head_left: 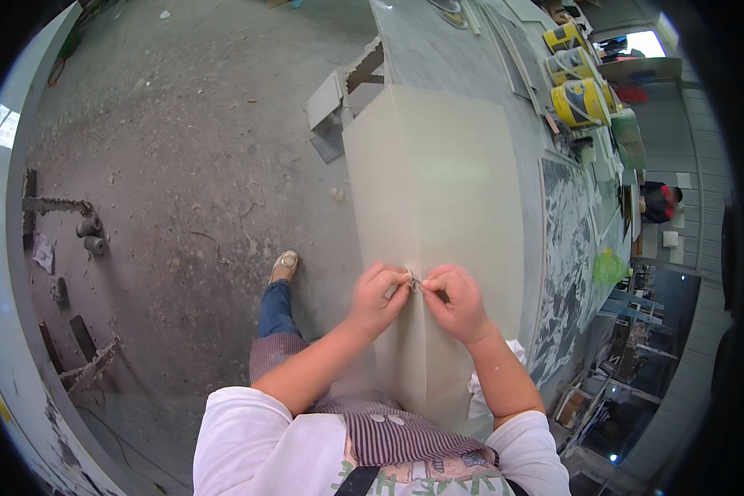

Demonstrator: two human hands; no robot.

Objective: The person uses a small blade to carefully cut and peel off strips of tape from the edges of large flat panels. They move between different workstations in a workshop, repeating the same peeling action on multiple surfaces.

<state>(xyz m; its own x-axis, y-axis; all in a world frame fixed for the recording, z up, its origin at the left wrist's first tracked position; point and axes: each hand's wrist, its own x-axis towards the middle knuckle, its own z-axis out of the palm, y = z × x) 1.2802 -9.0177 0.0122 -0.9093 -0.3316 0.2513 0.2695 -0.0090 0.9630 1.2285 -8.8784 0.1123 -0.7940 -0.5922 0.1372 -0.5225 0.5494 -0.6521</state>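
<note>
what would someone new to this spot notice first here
The eye likely falls first on the large, smooth, cream-coloured piece with a long ridge, filling the centre. At its ridge, the left hand and right hand come together, fingertips pinching a small, thin, pale strip. Next come the yellow, round buckets lined up at upper right.

The cream panel (438,157) toward 1 o'clock is smooth with a soft sheen; the concrete floor (165,165) at 10 o'clock is rough, matt. The 3 yellow buckets (581,103) at 2 o'clock look plastic; the striped apron (413,438) at 6 o'clock is cloth.
</note>
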